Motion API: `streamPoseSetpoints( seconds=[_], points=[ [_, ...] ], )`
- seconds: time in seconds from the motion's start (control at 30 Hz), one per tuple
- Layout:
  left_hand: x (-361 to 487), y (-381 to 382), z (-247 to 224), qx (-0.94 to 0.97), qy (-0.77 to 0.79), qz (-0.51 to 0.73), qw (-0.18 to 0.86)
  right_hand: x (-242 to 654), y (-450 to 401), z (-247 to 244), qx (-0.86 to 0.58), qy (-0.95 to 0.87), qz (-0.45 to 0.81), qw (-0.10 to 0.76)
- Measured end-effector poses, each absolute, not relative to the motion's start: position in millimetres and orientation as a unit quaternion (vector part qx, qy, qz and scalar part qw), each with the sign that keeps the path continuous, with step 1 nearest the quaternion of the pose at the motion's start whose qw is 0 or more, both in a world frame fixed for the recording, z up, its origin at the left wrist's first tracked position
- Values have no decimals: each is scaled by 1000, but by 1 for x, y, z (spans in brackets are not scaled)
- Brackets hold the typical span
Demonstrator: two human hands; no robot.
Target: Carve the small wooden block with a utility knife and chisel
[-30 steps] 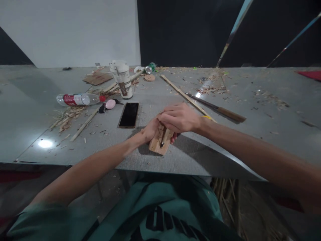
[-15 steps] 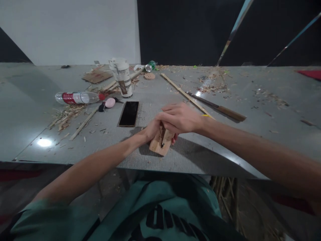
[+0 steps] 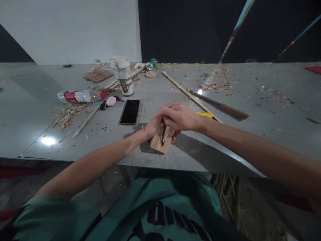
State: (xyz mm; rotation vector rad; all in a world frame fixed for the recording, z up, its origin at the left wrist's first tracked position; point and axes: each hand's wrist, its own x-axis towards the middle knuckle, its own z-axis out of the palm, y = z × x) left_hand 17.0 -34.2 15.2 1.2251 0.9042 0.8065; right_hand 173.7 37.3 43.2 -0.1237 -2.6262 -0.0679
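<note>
A pale wooden block point(image 3: 157, 144) rests near the table's front edge under both of my hands. My left hand point(image 3: 153, 126) is wrapped round it from the left and below, with fingertips showing past its right side. Over the block's far part, my right hand point(image 3: 179, 116) is closed, its fingers curled down and overlapping the left thumb area. From beneath it a narrow dark pointed strip point(image 3: 164, 139) runs along the block's face; whether this is a blade or a groove I cannot tell. Just behind my right wrist lies a yellow-handled tool point(image 3: 207, 114), partly hidden.
A phone point(image 3: 129, 112) lies left of my hands. Beyond it are a white cup point(image 3: 122, 77), a plastic bottle point(image 3: 80, 96) on its side and a green can point(image 3: 151, 64). A wooden strip point(image 3: 185, 92) and a long wooden-handled blade point(image 3: 220, 105) lie to the right. Shavings are scattered about.
My right hand has shifted slightly on the block, and more of the yellow-handled tool shows behind the wrist. The view has moved a little; both hands keep their grip.
</note>
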Motion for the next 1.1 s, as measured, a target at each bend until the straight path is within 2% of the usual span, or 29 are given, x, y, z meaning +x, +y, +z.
streamPoseSetpoints(
  seconds=[0.3, 0.5, 0.7, 1.1],
  points=[
    [16, -32, 12, 491, 366, 331, 718, 179, 33, 41, -43, -959, -40, 276],
    [11, -33, 13, 506, 354, 323, 717, 171, 21, 63, -30, -972, -73, 220],
    [10, -33, 13, 514, 345, 327, 714, 171, 17, 68, -94, -983, -22, 156],
    [16, -33, 13, 459, 382, 347, 723, 169, 30, 50, -125, -976, -1, 175]
  ],
)
